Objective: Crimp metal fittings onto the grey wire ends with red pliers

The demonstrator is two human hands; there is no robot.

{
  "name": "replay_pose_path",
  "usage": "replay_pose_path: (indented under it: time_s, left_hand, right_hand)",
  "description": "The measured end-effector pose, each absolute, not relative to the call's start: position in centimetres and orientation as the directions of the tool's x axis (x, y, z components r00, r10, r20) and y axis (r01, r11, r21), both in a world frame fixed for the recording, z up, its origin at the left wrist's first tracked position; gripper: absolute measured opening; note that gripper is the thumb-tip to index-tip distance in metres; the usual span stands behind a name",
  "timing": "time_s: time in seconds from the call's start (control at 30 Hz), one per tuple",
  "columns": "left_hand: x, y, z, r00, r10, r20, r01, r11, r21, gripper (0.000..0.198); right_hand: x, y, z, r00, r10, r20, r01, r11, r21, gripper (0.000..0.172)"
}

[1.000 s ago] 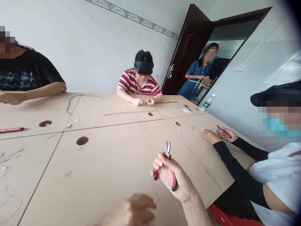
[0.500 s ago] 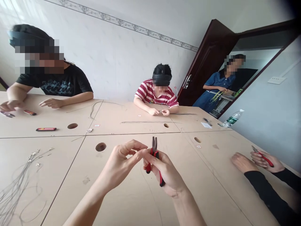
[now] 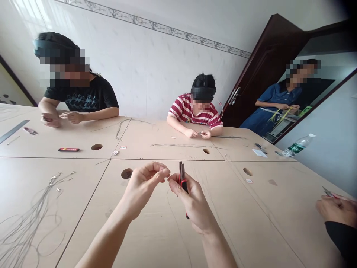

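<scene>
My left hand [image 3: 146, 190] is raised over the table with thumb and forefinger pinched; whatever lies between those tips is too small to make out. Close on its right, my right hand [image 3: 192, 199] is wrapped round pliers [image 3: 182, 171] with red and black handles, their dark jaws pointing up and away from me. Its thumb and forefinger also meet just left of the pliers, near the left fingertips, with a small gap between the hands. A thin cord [image 3: 177, 225] runs down the tabletop below; whether it reaches my fingers is unclear.
Thin grey cords with small pale ends [image 3: 36, 208] lie at left. Round holes [image 3: 126, 173] pierce the table [image 3: 139, 238]. A red-black box cutter [image 3: 68, 149] and a plastic bottle [image 3: 299, 145] are farther off. Co-workers sit opposite; a co-worker's hand [image 3: 336, 210] is at right.
My fingertips have drawn slightly apart, and the plier handles look closer together. The view has turned left. The co-worker at far left now has both hands together, holding something small.
</scene>
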State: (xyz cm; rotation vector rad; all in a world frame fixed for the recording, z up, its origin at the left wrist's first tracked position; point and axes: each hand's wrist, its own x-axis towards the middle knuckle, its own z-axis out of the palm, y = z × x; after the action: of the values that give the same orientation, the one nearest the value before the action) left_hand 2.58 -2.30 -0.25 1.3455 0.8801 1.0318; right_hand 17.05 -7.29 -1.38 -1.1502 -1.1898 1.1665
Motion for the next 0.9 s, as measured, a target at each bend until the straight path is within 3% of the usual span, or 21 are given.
replay_pose_path:
  time_s: [0.27,0.47,0.6,0.77,0.9]
  left_hand:
    - [2.8,-2.5,-0.4,0.344,0.938,0.051,-0.125,-0.008,0.992,0.023]
    - [3.1,-2.7,-0.3,0.364,0.931,0.038,-0.062,-0.016,0.998,0.023]
    - [2.4,-2.2,-0.7,0.362,0.923,0.133,0.017,-0.149,0.989,0.021]
    - [1.1,-1.7,-0.7,0.464,0.792,0.397,0.086,-0.486,0.870,0.016]
    - [0.7,-2.0,-0.2,0.530,0.764,0.367,0.222,-0.543,0.810,0.019]
  right_hand:
    - [16.6,-7.3,-1.4,0.056,0.992,0.114,0.034,0.112,-0.993,0.027]
    - [16.8,-7.3,-1.5,0.071,0.990,0.121,0.070,0.116,-0.991,0.031]
    - [17.3,-7.3,-1.5,0.051,0.993,0.108,0.079,0.104,-0.991,0.030]
    - [17.9,-7.2,-1.6,0.018,0.995,0.099,0.061,0.098,-0.993,0.029]
    - [18.1,-7.4,-1.7,-0.007,0.996,0.083,0.034,0.084,-0.996,0.028]
